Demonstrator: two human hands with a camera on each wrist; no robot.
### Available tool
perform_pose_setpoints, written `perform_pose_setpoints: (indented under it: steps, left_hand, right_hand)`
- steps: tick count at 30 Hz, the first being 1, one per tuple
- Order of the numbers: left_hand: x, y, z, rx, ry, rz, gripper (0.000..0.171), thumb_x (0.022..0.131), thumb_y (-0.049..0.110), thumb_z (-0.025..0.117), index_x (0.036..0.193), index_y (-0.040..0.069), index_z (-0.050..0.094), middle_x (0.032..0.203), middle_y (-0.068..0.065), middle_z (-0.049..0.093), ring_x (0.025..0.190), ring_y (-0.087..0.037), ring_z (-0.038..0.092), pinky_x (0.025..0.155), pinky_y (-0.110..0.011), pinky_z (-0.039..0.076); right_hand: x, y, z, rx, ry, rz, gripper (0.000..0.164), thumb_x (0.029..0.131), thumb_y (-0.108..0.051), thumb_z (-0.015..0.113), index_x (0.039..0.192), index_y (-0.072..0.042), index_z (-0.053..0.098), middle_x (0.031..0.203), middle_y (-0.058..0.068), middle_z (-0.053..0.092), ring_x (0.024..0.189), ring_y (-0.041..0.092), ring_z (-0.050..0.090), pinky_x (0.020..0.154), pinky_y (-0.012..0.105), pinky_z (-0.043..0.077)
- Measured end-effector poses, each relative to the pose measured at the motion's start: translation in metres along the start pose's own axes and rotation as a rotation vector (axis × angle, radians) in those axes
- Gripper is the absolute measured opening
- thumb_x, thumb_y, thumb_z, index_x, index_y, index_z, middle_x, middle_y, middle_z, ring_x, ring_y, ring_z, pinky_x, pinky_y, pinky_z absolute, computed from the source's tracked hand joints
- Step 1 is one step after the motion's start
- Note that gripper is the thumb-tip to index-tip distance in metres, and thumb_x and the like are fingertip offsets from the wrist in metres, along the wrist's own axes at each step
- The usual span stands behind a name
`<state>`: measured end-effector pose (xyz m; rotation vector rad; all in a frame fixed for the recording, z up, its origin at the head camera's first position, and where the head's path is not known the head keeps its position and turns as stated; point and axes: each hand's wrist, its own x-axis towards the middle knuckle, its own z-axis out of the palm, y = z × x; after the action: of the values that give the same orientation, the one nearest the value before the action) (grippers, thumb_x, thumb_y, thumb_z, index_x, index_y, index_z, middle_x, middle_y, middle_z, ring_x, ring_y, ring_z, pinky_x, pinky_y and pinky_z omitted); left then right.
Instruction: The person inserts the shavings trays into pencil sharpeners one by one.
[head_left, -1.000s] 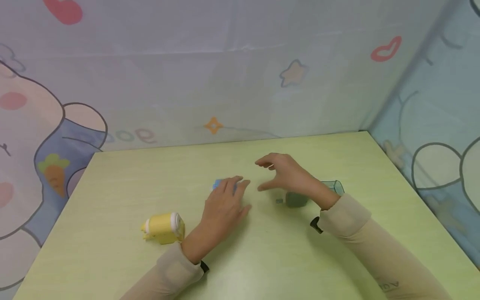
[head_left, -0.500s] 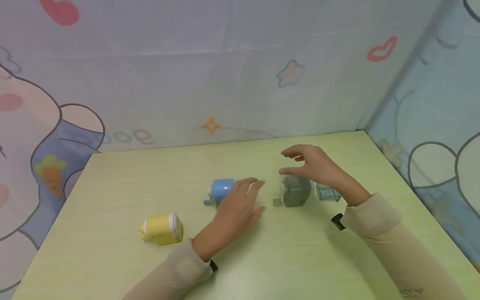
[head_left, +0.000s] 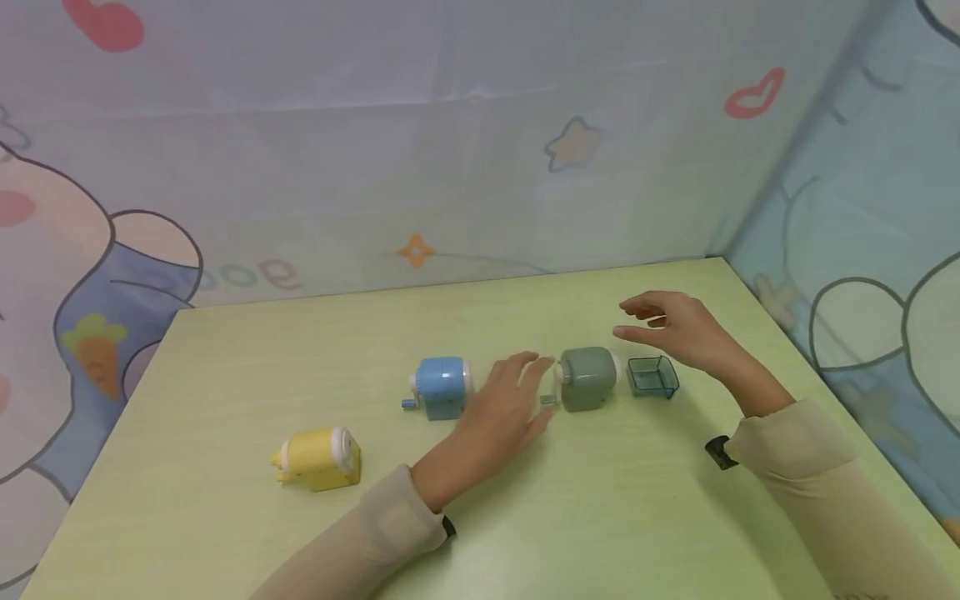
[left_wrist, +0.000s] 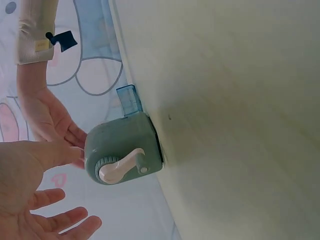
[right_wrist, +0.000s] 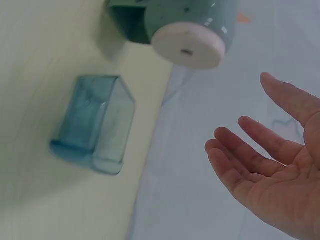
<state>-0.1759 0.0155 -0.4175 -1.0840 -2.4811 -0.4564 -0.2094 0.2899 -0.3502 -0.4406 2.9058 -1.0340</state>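
A green crank pencil sharpener (head_left: 588,379) stands on the table, its crank (left_wrist: 120,167) facing left. Just right of it lies a clear teal shavings drawer (head_left: 652,377), pulled out and apart from the body. My left hand (head_left: 498,417) hovers between the green sharpener and a blue crank pencil sharpener (head_left: 441,387), fingers spread and holding nothing. In the head view its fingertips overlap the green sharpener's crank side. Over the drawer's far right side my right hand (head_left: 678,329) hangs in the air, fingers relaxed, thumb apart. The right wrist view shows nothing in that palm.
A yellow crank pencil sharpener (head_left: 318,458) sits at the front left of the pale green table (head_left: 225,383). A printed cloth backdrop (head_left: 337,167) rises behind the table's back edge and along the sides.
My right hand has moved right, away from over the green sharpener, uncovering it and the drawer. My left hand has shifted right from above the blue sharpener, which now shows.
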Motion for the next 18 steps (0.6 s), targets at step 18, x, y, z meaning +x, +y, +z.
perform_pose_setpoints:
  steps: [18]
  left_hand:
    - [0.016,0.006,0.022,-0.122,0.006,0.052,0.060,0.086,0.021,0.063,0.135,0.009,0.032,0.132,-0.016,0.035,0.106,-0.026,0.045,0.074,-0.023,0.047]
  right_hand:
    - [-0.029,0.055,-0.002,0.034,-0.063,0.124,0.057,0.084,-0.040,0.064,0.126,-0.005,0.048,0.128,0.018,0.045,0.111,0.037,0.044,0.083,0.051,0.044]
